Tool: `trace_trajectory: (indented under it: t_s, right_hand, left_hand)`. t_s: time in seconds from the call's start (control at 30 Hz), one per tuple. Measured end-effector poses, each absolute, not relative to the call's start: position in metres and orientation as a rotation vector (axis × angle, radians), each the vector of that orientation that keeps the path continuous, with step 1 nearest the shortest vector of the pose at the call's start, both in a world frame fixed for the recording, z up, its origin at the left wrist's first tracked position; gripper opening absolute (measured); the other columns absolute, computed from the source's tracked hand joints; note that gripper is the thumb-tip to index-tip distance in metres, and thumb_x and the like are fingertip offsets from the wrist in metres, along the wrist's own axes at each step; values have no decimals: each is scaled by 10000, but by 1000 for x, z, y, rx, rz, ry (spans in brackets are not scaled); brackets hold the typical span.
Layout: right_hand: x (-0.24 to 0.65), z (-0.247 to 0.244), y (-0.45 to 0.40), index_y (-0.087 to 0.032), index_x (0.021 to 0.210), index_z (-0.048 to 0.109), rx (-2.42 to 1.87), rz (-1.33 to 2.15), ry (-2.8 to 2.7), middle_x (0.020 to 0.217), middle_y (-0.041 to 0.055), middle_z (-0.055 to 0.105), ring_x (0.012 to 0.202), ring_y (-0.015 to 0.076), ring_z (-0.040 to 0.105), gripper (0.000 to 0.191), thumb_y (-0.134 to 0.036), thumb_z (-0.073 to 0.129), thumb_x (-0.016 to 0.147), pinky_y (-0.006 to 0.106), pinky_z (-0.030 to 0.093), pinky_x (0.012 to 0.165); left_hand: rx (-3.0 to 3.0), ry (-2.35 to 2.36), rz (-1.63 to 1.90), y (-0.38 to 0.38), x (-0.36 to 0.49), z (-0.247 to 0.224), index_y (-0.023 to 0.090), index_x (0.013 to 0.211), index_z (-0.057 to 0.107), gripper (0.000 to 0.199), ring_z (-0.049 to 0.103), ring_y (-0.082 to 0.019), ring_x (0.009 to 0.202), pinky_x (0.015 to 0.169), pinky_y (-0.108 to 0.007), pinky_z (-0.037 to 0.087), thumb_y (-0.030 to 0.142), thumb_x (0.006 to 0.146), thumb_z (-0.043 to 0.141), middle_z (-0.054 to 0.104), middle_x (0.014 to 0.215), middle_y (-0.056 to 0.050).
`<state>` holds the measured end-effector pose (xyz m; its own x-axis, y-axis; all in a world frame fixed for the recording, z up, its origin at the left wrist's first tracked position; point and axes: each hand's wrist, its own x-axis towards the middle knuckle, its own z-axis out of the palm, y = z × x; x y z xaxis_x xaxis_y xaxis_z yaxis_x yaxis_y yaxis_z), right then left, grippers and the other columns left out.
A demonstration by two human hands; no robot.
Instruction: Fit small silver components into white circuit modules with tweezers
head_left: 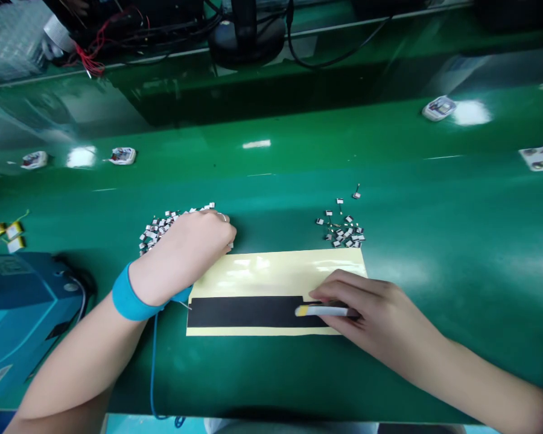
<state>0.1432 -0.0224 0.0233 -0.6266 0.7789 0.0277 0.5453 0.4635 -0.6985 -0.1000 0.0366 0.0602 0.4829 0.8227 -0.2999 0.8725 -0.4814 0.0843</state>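
My left hand [185, 256], with a blue wrist strap [131, 295] on its wrist, rests on the right edge of a heap of small white-and-black components [156, 229]. Its fingertips are hidden. My right hand [366, 310] grips a slim white stick with a yellow tip [321, 311] and lies over the right end of a black strip [239, 311]. That strip sits on a cream adhesive-backed sheet [271, 271]. A smaller scatter of similar components with thin wires [341, 228] lies beyond the sheet.
A blue machine [22, 307] stands at the left, near several yellow pouch batteries [4, 235]. A blue cord [154, 361] trails from the strap. White packaged modules [123, 155] lie farther along the green bench, with cables [117, 36] beyond it.
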Motion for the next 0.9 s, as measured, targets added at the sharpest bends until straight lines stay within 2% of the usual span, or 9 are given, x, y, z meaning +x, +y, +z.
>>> trace_trajectory:
  t_s: [0.1,0.2,0.37,0.57,0.7,0.9]
  right_hand:
    - [141,18,-26,-162,894,570,-1111,862,-2474,831,37,582,680,153,577,181,-99,479,751,257,470,555]
    - [137,15,-31,-148,912,568,-1114,684,-2612,844,55,572,641,170,579,196,-101,461,755,288,479,515]
    - [132,11,-41,-134,849,577,-1105,407,-2760,756,64,559,586,166,559,221,-45,391,768,270,447,452]
    - [130,14,-37,-128,746,573,-1142,496,-2712,680,52,545,550,154,556,214,-44,379,772,259,443,449]
    - [129,18,-30,-141,778,557,-1237,675,-2683,733,43,559,556,151,562,76,-104,508,733,257,456,469]
    - [127,15,-37,-133,764,575,-1158,508,-2731,692,58,553,549,150,557,195,-14,426,723,246,449,460]
  left_hand:
    - [2558,1395,-313,35,-94,60,166,671,571,168,521,-157,590,499,-244,328,145,744,422,577,648,-26]
    - [2413,1293,-48,29,-80,55,176,762,558,93,538,-132,602,533,-226,360,170,727,473,594,684,-1]
    - [1789,1122,294,21,-58,37,147,733,556,41,551,-104,634,581,-192,411,166,698,545,590,674,3]
    - [890,895,500,22,-58,26,126,779,558,88,580,-102,723,670,-200,432,168,708,589,617,752,-28]
    - [691,873,563,24,-60,24,132,782,573,77,574,-93,711,678,-200,428,146,709,594,613,738,-20]
    - [673,882,621,23,-58,18,133,772,577,42,570,-78,688,686,-185,427,154,735,575,601,709,-5]
